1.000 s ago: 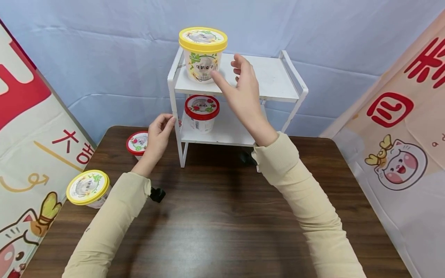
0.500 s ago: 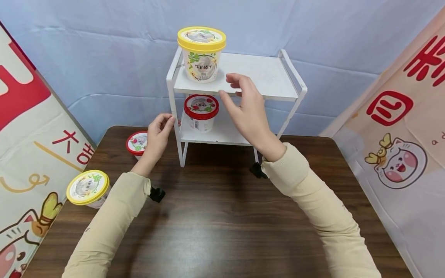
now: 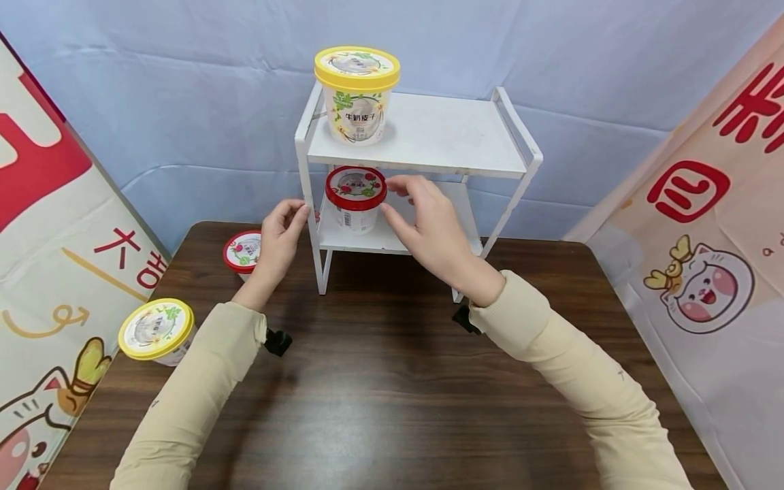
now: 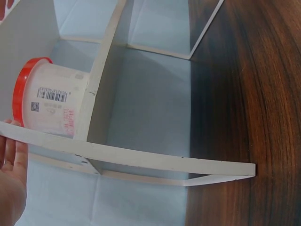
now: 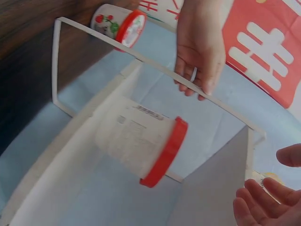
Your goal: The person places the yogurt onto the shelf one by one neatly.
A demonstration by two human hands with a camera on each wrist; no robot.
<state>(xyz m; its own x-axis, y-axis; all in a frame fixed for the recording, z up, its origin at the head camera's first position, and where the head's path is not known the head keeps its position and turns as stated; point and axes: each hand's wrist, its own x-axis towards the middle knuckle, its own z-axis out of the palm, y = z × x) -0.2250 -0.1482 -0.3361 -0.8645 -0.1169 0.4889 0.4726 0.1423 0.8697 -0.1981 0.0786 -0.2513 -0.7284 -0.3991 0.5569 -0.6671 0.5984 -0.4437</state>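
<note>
My left hand (image 3: 282, 235) pinches the front left post of a small white two-tier shelf (image 3: 453, 133); its fingers also show at the post in the left wrist view. My right hand (image 3: 436, 228) is before the lower tier, fingers loosely curved and holding nothing. Close to its fingertips in the head view, a red-lidded ice cream tub (image 3: 356, 197) stands upright on that tier. The right wrist view has a gap between this hand (image 5: 268, 202) and the tub (image 5: 141, 136). Above, a yellow-lidded ice cream tub (image 3: 358, 99) stands at the upper tier's left end.
On the dark wooden table (image 3: 367, 381), another red-lidded tub (image 3: 243, 252) stands behind my left wrist, partly hidden. A second yellow-lidded tub (image 3: 158, 331) is at the left edge beside my sleeve. Printed panels flank both sides; pale blue cloth (image 3: 214, 102) hangs behind the shelf.
My right hand has come down from beside the upper yellow-lidded tub to the lower tier, near the red-lidded tub. My left hand has stayed on the shelf post.
</note>
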